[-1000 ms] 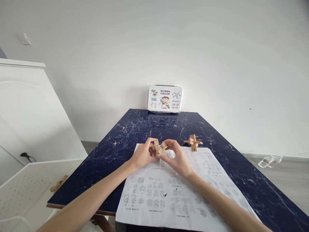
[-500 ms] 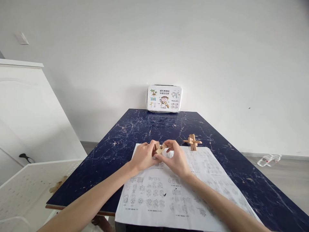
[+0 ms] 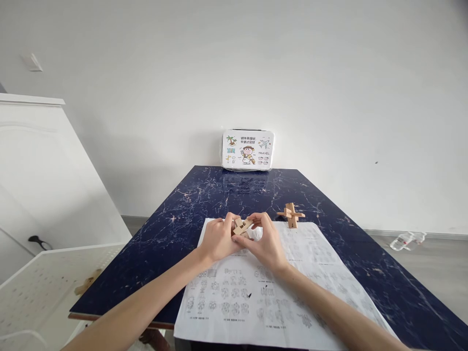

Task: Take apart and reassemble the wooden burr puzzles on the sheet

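Observation:
Between both hands is a pale wooden interlocking puzzle (image 3: 242, 227) made of notched pieces, held just above the paper sheet. My left hand (image 3: 218, 237) grips its left side, fingers curled round it. On the other side, my right hand (image 3: 263, 241) pinches it between thumb and fingers. The fingers partly cover the pieces. A second wooden puzzle (image 3: 291, 215), cross-shaped and assembled, rests at the sheet's far edge, to the right of my right hand. Beneath the hands lies the instruction sheet (image 3: 234, 312), printed with rows of diagrams.
The dark blue marbled table (image 3: 175, 200) reaches back to the wall. A white cartoon-printed case (image 3: 247, 150) stands at its far end. To the left are a white perforated surface (image 3: 44, 282) and a white cabinet (image 3: 44, 170). Clear plastic bottles (image 3: 406, 241) lie on the floor at right.
The puzzle in my hands has turned a little, so its crossed pieces face up more. Both hands stay in nearly the same place, and the second puzzle rests where it was.

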`<state>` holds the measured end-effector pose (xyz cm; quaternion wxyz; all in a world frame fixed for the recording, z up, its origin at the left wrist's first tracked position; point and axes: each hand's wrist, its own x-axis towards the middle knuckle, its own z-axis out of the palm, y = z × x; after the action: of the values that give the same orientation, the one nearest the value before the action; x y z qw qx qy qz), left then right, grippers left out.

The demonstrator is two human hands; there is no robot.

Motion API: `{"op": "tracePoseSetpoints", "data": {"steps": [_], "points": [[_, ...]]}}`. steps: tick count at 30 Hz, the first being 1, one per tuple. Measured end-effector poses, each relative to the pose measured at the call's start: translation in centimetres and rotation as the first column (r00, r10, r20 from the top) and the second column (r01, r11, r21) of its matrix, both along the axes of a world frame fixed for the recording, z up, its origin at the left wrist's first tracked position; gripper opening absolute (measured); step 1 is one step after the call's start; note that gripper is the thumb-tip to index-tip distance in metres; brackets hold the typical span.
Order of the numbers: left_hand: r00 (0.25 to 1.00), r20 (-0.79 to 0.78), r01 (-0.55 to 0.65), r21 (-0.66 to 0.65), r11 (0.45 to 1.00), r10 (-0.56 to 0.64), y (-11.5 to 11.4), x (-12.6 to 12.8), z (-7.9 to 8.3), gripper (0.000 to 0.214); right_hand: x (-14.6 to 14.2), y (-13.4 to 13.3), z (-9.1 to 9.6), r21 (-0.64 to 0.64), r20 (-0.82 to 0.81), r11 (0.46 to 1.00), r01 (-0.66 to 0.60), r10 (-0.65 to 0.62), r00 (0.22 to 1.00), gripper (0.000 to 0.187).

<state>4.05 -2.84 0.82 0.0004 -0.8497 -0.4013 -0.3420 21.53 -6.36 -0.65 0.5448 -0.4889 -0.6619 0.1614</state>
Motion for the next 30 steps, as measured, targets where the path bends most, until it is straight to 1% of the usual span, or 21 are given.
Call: {"op": "tracePoseSetpoints", "data": {"steps": [4, 6, 8, 11, 14, 16, 18, 20, 22, 24, 27, 30], "points": [[0.998, 0.052, -0.015, -0.076, 0.997, 0.019, -0.2, 0.2, 0.1, 0.046, -0.1, 0.0, 0.1, 0.012, -0.039, 0.999, -0.037, 0.037, 0.999, 0.051], [0.997, 0.072, -0.02, -0.128, 0.992, 0.03, -0.3, 0.3, 0.1, 0.044, 0.0, 0.2, 0.0, 0.01, -0.043, 0.997, -0.077, 0.077, 0.996, 0.05], [0.994, 0.102, -0.009, -0.185, 0.983, 0.029, -0.2, 0.2, 0.2, 0.044, 0.1, 0.4, 0.1, 0.02, -0.045, 0.991, -0.132, 0.133, 0.99, 0.044], [0.984, 0.178, 0.082, -0.284, 0.955, -0.031, -0.2, 0.0, 0.5, 0.048, 0.5, 0.8, 0.1, 0.033, -0.077, 0.975, -0.222, 0.223, 0.972, 0.032], [0.952, 0.282, 0.225, -0.385, 0.895, -0.118, -0.3, -0.2, 1.0, 0.053, 1.0, 1.3, -0.1, -0.005, -0.154, 0.959, -0.283, 0.279, 0.948, 0.031], [0.933, 0.333, 0.278, -0.419, 0.864, -0.138, -0.5, -0.3, 1.4, 0.054, 1.3, 1.7, -0.1, -0.061, -0.223, 0.946, -0.317, 0.297, 0.928, 0.033], [0.922, 0.364, 0.289, -0.428, 0.856, -0.13, -0.6, -0.2, 1.6, 0.053, 1.5, 1.9, -0.2, -0.13, -0.273, 0.926, -0.355, 0.311, 0.91, 0.037], [0.916, 0.383, 0.29, -0.434, 0.853, -0.117, -0.7, -0.2, 1.9, 0.053, 1.7, 2.1, -0.1, -0.192, -0.278, 0.901, -0.388, 0.33, 0.902, 0.041], [0.912, 0.395, 0.295, -0.443, 0.847, -0.112, -0.8, -0.1, 2.1, 0.052, 1.9, 2.1, -0.1, -0.225, -0.26, 0.883, -0.413, 0.354, 0.898, 0.043], [0.911, 0.396, 0.298, -0.443, 0.846, -0.114, -0.7, -0.1, 2.2, 0.052, 2.0, 2.0, 0.0, -0.229, -0.25, 0.873, -0.43, 0.374, 0.893, 0.044], [0.921, 0.37, 0.284, -0.421, 0.861, -0.123, -0.6, -0.3, 2.3, 0.051, 2.0, 1.9, 0.0, -0.205, -0.244, 0.882, -0.424, 0.373, 0.895, 0.043], [0.927, 0.344, 0.28, -0.37, 0.886, -0.149, -0.3, -0.5, 2.3, 0.05, 2.1, 1.8, 0.0, -0.182, -0.224, 0.901, -0.393, 0.352, 0.909, 0.041]]}}
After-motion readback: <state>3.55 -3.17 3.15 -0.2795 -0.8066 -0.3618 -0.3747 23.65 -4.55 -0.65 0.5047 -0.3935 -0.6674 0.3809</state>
